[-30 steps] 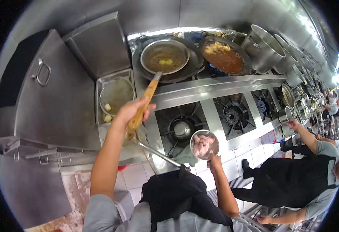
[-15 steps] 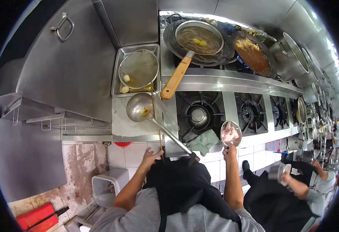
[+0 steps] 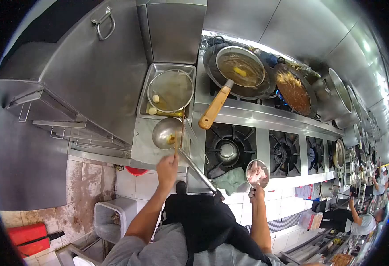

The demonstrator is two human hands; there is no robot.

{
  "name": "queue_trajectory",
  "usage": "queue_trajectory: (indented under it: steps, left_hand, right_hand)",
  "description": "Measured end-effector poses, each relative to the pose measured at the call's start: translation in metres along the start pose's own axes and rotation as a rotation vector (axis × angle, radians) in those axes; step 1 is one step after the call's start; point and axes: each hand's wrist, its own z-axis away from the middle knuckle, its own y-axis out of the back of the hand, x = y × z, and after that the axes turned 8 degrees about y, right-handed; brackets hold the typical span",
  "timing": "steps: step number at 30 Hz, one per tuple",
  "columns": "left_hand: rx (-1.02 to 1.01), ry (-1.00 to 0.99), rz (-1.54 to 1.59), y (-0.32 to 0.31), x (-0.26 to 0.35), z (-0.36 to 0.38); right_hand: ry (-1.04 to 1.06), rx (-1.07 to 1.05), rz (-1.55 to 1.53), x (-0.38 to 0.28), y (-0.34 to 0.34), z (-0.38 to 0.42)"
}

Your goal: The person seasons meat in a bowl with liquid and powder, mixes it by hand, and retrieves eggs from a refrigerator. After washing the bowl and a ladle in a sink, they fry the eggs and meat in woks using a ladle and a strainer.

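My left hand (image 3: 167, 170) is closed on the lower end of long thin chopsticks (image 3: 183, 133), just below a steel ladle (image 3: 166, 133) that lies on the counter with a little yellow liquid in its bowl. My right hand (image 3: 257, 193) holds the edge of a small metal bowl (image 3: 258, 174) with pale pink raw pieces in it, beside a green cloth (image 3: 230, 180). Behind the ladle, a round strainer (image 3: 172, 90) rests on a steel tray (image 3: 144, 103) with two pale round pieces.
A wooden-handled strainer (image 3: 215, 106) sits in a wok (image 3: 267, 84) of liquid. Next to it is a wok of reddish-brown sauce (image 3: 295, 93). Burners (image 3: 228, 151) line the front. Tall pots (image 3: 336, 99) stand right. A co-worker (image 3: 358, 221) is at far right.
My left hand has moved up toward the ladle and closed on the chopsticks. The camera view has shifted. The nearer co-worker at the right is no longer in view.
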Motion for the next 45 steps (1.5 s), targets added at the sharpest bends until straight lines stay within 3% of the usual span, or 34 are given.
queue_trajectory:
  steps: [6,12,19,23,27,30,33,38,42,45]
  left_hand:
    - [0.165,-0.101,0.035,-0.022,0.071,-0.1]
    - [-0.05,-0.033,-0.184,-0.057,0.09,-0.166]
    - [-0.064,-0.023,-0.351,-0.066,0.082,-0.175]
    - [0.132,-0.08,-0.026,-0.027,0.104,-0.167]
    - [0.284,-0.009,0.085,0.065,0.13,-0.139]
    - [0.271,-0.027,-0.341,0.107,0.101,-0.121]
    - [0.203,0.003,-0.563,0.1,0.046,-0.113]
    - [0.148,0.115,-0.55,0.064,-0.024,-0.121]
    - [0.246,0.169,-0.495,0.05,-0.038,-0.128]
    - [0.154,0.207,-0.546,0.049,-0.035,-0.128]
  right_hand:
    - [0.005,-0.042,0.041,0.009,0.009,0.009]
    - [0.013,0.022,0.038,0.011,0.017,0.019]
    - [0.052,0.014,0.057,0.017,0.031,0.015]
    - [0.081,-0.004,0.058,0.018,0.033,0.004]
    - [0.065,-0.009,0.05,0.016,0.028,-0.002]
    - [0.097,-0.077,0.077,0.02,0.031,-0.012]
    - [0.101,-0.093,0.127,0.021,0.027,-0.021]
    - [0.065,-0.049,0.105,0.014,0.019,-0.018]
    - [0.09,-0.048,0.087,0.013,0.019,-0.012]
    - [0.096,-0.048,0.075,0.015,0.02,-0.01]
